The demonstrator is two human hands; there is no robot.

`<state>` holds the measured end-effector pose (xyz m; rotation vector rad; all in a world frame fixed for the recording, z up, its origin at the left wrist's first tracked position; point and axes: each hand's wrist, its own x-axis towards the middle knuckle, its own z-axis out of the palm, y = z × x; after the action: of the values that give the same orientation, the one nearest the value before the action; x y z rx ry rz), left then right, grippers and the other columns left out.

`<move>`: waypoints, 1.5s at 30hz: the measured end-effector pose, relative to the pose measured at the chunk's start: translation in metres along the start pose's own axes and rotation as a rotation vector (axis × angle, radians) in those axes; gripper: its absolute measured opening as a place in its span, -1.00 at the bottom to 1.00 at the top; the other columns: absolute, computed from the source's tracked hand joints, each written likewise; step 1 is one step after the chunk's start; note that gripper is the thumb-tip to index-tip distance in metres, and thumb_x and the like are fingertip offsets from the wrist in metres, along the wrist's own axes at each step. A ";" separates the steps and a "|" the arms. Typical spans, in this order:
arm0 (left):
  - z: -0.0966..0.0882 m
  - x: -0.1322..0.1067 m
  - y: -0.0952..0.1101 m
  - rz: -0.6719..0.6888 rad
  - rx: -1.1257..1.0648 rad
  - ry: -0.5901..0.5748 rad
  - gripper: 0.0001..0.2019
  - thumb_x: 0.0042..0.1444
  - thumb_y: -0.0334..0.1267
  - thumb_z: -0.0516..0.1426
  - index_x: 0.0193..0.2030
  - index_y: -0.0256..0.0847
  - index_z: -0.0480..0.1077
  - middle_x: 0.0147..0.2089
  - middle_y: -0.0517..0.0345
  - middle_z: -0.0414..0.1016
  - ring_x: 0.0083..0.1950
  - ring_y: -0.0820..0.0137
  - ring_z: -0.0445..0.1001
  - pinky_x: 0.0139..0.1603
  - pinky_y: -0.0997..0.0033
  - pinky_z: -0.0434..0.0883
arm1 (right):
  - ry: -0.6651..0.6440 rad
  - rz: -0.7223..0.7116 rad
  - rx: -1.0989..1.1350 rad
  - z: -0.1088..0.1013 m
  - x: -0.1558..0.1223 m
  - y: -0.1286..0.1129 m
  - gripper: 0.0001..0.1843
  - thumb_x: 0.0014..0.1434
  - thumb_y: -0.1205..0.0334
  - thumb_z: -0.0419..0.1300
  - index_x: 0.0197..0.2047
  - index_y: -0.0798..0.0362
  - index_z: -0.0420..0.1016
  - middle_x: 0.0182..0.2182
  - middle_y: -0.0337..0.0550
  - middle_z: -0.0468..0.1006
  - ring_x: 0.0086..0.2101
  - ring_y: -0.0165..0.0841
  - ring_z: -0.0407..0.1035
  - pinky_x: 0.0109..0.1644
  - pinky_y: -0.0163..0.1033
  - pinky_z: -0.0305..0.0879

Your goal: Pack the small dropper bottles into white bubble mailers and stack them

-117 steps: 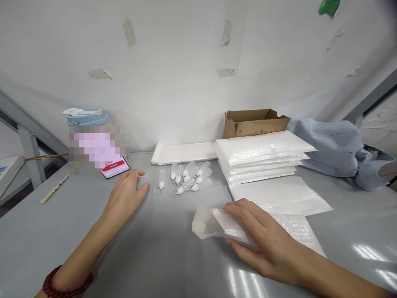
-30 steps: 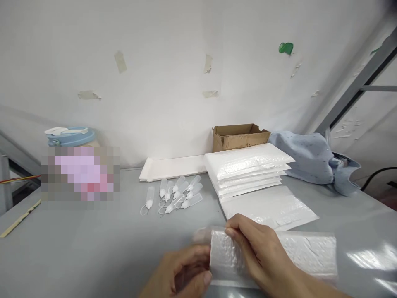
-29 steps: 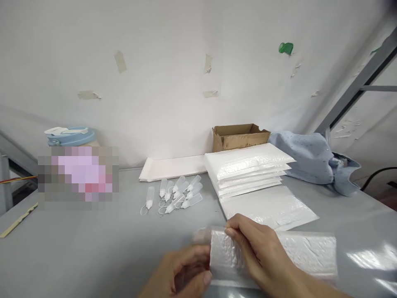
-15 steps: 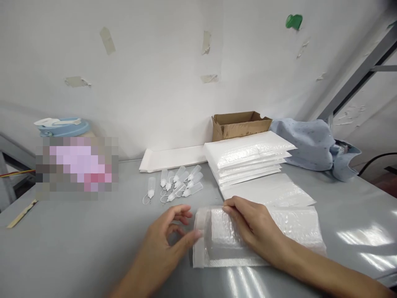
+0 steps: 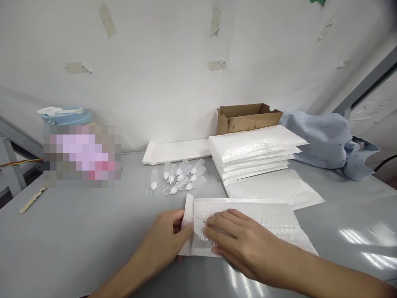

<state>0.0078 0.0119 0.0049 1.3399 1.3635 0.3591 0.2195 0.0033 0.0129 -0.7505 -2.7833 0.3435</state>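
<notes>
A white bubble mailer [image 5: 263, 213] lies crosswise in front of me, its flap end [image 5: 189, 221] to the left and slightly raised. My left hand [image 5: 169, 234] is closed on that flap end, thumb on top, with the other fingers partly hidden behind it. On the mailer's upper face rests my right hand [image 5: 240, 238], fingers stretched out and pressing near the opening; its fingertips touch the clear plastic there. Beyond the mailer is a group of small clear squeeze bottles [image 5: 182, 176] with white tips and looped caps.
Behind to the right are a stack of white bubble mailers [image 5: 251, 147], a single flat mailer [image 5: 276, 188] and an open cardboard box [image 5: 248, 120]. Farther right lies blue cloth [image 5: 316, 138]. A flat white packet [image 5: 176, 152] lies by the wall; a blue-lidded container [image 5: 66, 117] stands left.
My left hand has taken hold of the mailer's flap end. My right hand has let go of the upper edge and moved down onto the mailer's face. The view has tilted down slightly.
</notes>
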 end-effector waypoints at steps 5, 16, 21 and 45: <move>0.000 -0.003 -0.001 0.104 0.088 0.203 -0.71 0.11 -0.03 0.03 -0.44 -0.22 0.30 -0.56 0.27 0.32 -0.53 0.46 0.30 -0.56 0.53 0.23 | 0.014 -0.025 -0.132 0.010 -0.002 0.000 -0.66 0.37 0.33 -0.09 0.15 0.18 0.27 0.06 0.05 0.41 0.04 -0.18 0.27 0.03 -0.05 0.23; 0.007 -0.004 -0.010 0.677 0.616 0.202 -0.75 0.27 -0.34 -0.07 -0.23 -0.19 0.43 -0.32 0.12 0.44 -0.33 0.43 0.43 -0.30 0.46 0.42 | 0.135 -0.063 -0.276 0.021 -0.001 -0.004 -0.60 0.33 0.20 0.01 0.08 0.36 0.32 -0.01 0.18 0.47 0.00 -0.11 0.33 0.04 -0.06 0.26; 0.004 0.002 -0.021 1.044 0.897 0.338 -0.72 0.24 -0.50 -0.10 -0.08 -0.31 0.39 0.04 -0.11 0.44 0.13 0.26 0.39 0.06 0.28 0.46 | 0.247 -0.134 -0.402 0.021 -0.003 -0.010 -0.66 0.28 0.45 -0.09 0.03 0.33 0.39 -0.10 0.18 0.54 -0.04 -0.08 0.39 -0.03 -0.03 0.30; 0.002 0.002 0.002 0.227 0.233 0.300 -0.56 0.09 -0.04 0.11 0.08 -0.18 0.34 -0.12 0.06 0.53 -0.27 0.33 0.54 -0.28 0.35 0.53 | 0.125 -0.093 -0.358 0.030 -0.005 -0.012 -0.63 0.28 0.46 -0.10 0.09 0.32 0.35 0.04 0.12 0.46 -0.01 -0.10 0.34 0.03 -0.02 0.28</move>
<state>0.0106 0.0134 0.0047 1.6922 1.5385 0.5877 0.2095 -0.0143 -0.0128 -0.6838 -2.7779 -0.2185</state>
